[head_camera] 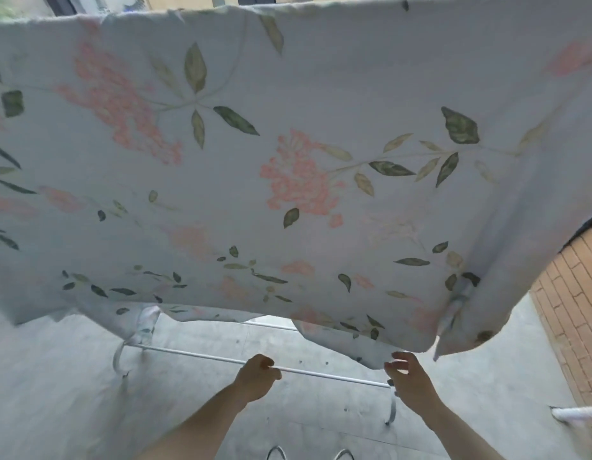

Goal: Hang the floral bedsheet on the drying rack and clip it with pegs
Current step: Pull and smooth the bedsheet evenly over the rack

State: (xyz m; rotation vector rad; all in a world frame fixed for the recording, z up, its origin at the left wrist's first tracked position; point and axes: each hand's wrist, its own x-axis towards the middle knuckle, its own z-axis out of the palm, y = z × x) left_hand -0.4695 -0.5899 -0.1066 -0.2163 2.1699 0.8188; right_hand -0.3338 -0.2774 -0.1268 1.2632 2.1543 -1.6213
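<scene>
The floral bedsheet [288,180] is pale blue-grey with pink flower clusters and green leaves, and it's draped over the top of the drying rack, hanging down wide and pretty flat across most of the view. Its bottom edge is uneven, with bunched corners drooping lower on the left and right. The drying rack [201,355] is white metal; only a low horizontal bar and curved legs show under the sheet, standing on the concrete floor. Can't spot any pegs.

Rack top [288,3] under bedsheet [288,161]; sheet sides beyond frame edges
</scene>
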